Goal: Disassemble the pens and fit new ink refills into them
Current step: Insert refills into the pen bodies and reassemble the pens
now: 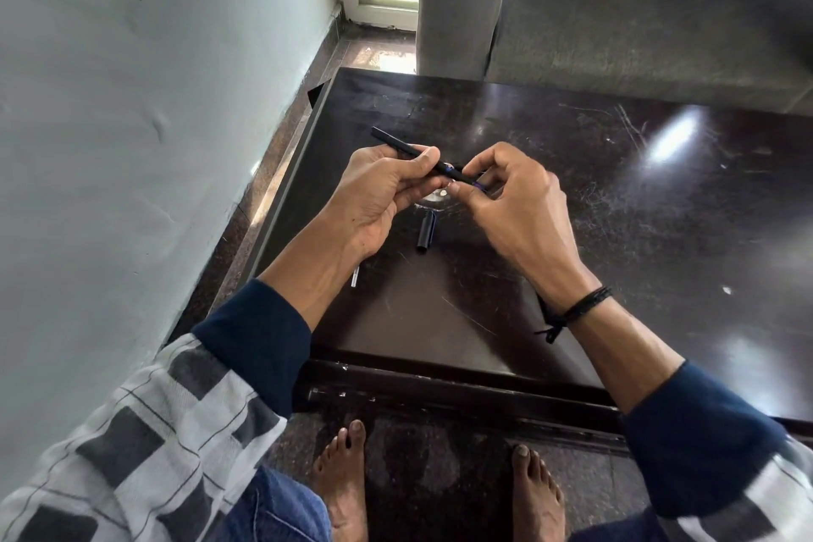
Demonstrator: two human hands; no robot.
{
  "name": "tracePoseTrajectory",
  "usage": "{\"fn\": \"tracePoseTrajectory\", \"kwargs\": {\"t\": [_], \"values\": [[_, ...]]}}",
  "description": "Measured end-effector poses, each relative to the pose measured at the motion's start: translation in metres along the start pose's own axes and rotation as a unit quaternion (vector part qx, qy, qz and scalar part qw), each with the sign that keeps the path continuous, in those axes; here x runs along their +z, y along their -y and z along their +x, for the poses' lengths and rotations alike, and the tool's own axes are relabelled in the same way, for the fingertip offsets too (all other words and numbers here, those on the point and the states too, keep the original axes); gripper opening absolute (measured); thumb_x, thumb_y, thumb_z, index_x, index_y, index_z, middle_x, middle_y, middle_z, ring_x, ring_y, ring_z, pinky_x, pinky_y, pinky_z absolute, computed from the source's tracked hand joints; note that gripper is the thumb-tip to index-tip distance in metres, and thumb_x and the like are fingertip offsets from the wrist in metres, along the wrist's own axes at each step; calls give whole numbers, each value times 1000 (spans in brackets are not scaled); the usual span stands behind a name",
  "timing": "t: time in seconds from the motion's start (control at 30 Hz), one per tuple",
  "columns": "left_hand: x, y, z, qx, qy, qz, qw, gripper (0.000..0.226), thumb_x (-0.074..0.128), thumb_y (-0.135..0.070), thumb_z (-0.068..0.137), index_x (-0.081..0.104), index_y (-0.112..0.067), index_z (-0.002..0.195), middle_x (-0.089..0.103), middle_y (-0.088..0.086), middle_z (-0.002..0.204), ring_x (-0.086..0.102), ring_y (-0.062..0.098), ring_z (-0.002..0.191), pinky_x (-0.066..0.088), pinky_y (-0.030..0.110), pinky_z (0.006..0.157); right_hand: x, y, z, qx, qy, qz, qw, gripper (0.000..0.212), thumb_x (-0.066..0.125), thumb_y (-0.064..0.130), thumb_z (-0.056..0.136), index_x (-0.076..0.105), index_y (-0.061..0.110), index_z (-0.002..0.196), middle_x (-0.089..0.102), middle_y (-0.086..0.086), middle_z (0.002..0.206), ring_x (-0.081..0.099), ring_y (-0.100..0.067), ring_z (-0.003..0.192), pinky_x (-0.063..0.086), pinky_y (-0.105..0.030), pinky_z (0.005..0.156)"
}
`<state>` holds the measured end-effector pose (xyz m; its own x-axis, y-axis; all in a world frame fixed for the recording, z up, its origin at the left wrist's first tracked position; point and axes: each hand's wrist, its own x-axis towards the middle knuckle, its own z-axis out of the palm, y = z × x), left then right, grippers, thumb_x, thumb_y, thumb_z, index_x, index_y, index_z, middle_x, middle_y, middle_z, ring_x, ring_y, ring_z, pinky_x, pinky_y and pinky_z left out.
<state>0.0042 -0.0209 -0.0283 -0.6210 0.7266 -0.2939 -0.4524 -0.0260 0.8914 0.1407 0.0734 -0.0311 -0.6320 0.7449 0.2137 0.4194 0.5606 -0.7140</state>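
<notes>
A: Where is the pen (451, 171)?

B: Off the table (616, 233), held up between both hands. Its long axis runs from far left to near right.

A: And the grips?

B: The left hand (382, 194) curls round the barrel, thumb on top, with the tail poking out beyond it to the far left. The right hand (514, 198) pinches the near-right end with its fingertips, where a bit of blue shows.

A: So the next move runs which way?

B: Along that axis, I think. The right hand is at the tip end, so it would twist or draw that part out to the right while the left steadies the barrel.

A: Anything else near?

B: A cap (426, 233) lies on the table just below the hands. A thin pale stick (354, 276) shows beside the left forearm; I cannot tell whether it is a refill.
</notes>
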Motion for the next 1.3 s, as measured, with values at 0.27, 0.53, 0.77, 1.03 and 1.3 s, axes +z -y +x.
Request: {"fn": "tracePoseTrajectory", "kwargs": {"t": [0.27,0.53,0.77,1.03,1.3], "values": [[0,0,0,0,5,-2,1000,10,69,-1,91,68,6,98,75,16,86,74,21,75,62,24,75,1,0,2,12,18,-2,1000,20,65,43,97,69,26,88,71,9,70,68,-14,66,57,-41,70],[-2,2,2,3,6,-4,1000,8,69,-1,91,68,4,97,73,13,84,73,17,73,61,23,74,1,-1,0,-6,11,-3,1000,24,76,47,88,69,30,103,63,16,75,61,0,72,50,-30,67],[0,3,2,-1,7,-6,1000,9,70,-2,91,68,4,97,74,16,84,74,20,71,62,23,73,0,-1,1,1,15,-4,1000,15,78,39,88,70,26,92,67,14,74,65,-9,72,56,-39,72],[-1,5,3,0,9,-2,1000,14,71,-2,90,69,7,100,75,17,87,74,23,78,62,24,74,-1,0,2,22,22,-4,1000,22,67,47,95,73,27,88,72,8,73,68,-15,71,57,-41,73],[-1,4,2,0,6,-3,1000,11,71,-2,90,69,6,98,74,17,87,74,21,73,61,22,69,1,-2,1,1,10,-5,1000,15,77,39,89,69,27,91,68,13,73,64,-7,68,55,-35,69]]}}
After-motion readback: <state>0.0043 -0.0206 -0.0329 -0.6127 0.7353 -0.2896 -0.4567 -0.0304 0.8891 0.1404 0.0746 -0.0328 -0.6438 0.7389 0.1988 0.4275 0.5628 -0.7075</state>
